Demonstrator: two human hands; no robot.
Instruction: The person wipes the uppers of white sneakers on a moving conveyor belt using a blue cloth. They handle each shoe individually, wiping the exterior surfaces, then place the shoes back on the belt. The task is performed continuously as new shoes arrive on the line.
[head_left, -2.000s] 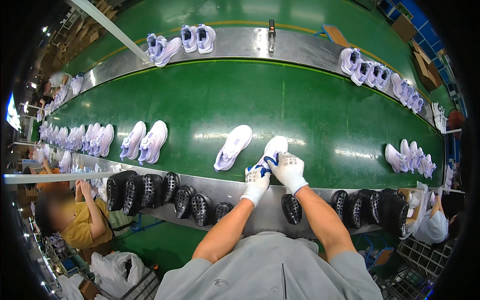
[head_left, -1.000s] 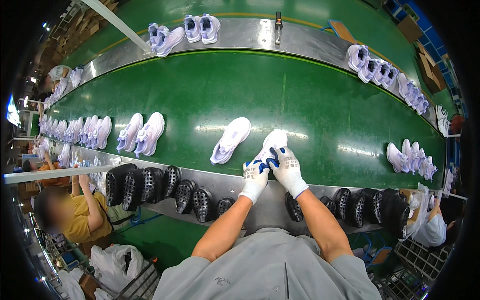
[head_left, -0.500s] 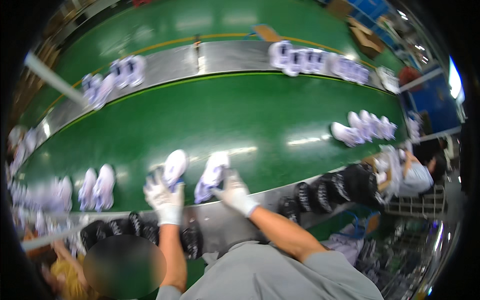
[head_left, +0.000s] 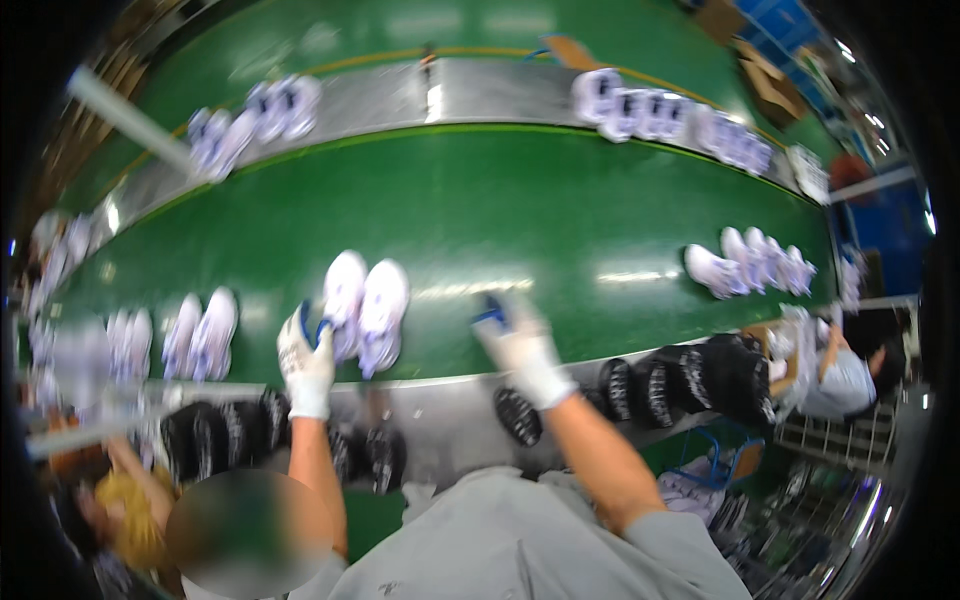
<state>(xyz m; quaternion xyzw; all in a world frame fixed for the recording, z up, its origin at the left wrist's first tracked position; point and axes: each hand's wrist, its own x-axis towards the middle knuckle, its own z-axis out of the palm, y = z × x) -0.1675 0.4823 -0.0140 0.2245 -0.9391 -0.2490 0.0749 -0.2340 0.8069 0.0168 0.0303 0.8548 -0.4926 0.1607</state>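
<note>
Two white and lavender sneakers, a left-hand one (head_left: pixel 343 300) and a right-hand one (head_left: pixel 384 312), stand close together on the green belt (head_left: pixel 540 220) in front of me. My left hand (head_left: pixel 306 362), in a white glove with blue fingertips, is just left of the pair's heel end. Its thumb and fingers are apart, and nothing shows between them; whether the thumb touches the sneaker, I cannot tell. Out to the right of the pair, my gloved right hand (head_left: pixel 522 345) is over the belt's near edge, slightly blurred. It looks open and holds nothing.
Black shoe-shaped pieces (head_left: pixel 518 415) line the near metal ledge (head_left: pixel 445 425). More sneakers stand on the belt at left (head_left: pixel 212 335) and right (head_left: pixel 712 270), and along the far metal shelf (head_left: pixel 490 90). Co-workers sit at lower left (head_left: pixel 135 515) and right (head_left: pixel 845 380).
The two sneakers, apart before, now stand side by side. My right hand has left the right-hand sneaker and moved right. My left hand is now beside the pair. The whole view has shifted.
</note>
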